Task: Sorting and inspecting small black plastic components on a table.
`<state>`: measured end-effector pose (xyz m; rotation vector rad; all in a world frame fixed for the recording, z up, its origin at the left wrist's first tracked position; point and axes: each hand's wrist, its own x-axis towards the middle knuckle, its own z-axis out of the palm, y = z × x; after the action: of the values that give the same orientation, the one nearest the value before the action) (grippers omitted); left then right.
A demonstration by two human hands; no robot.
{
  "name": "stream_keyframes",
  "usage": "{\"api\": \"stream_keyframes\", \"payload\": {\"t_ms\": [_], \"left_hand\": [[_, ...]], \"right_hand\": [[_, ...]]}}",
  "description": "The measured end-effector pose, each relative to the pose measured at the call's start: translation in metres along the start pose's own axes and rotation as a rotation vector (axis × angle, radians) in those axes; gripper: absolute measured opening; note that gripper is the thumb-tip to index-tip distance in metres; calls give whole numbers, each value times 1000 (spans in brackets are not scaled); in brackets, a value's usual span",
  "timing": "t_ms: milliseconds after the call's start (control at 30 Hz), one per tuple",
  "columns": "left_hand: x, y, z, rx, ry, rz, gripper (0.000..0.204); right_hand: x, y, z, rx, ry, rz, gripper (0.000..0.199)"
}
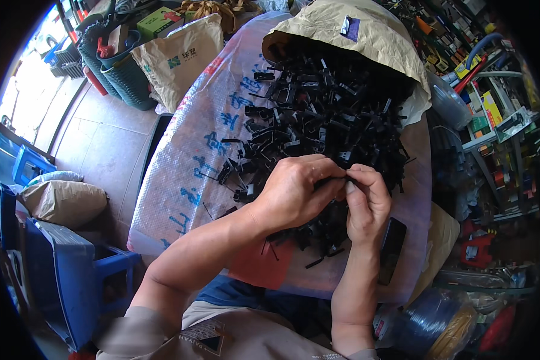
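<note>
A large heap of small black plastic parts, some with thin stems sticking out, spills over a table covered with a white woven sheet. Above the near side of the heap, my two hands meet fingertip to fingertip. My left hand is closed, thumb and fingers pinched around a small black plastic part that is mostly hidden. From the right, my right hand pinches at the same spot, thumb against forefinger. The exact shape of the piece between them cannot be made out.
An open brown paper sack lies behind the heap. A dark phone is beside my right forearm, and a red sheet lies near me. Blue plastic stools stand left; crowded shelves line the right.
</note>
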<state>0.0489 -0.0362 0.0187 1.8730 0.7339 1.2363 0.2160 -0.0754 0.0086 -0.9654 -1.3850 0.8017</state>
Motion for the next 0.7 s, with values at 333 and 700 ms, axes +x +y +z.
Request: {"api": "stream_keyframes", "payload": {"t_ms": [333,700], "left_hand": [[-1,-1,-1,107,-43,24,21],[8,5,-21,-823,-85,-704,28]], "right_hand": [[-1,1,-3,-16,58,59,20],[-3,-11,-12,-57,-31,50,12]]}}
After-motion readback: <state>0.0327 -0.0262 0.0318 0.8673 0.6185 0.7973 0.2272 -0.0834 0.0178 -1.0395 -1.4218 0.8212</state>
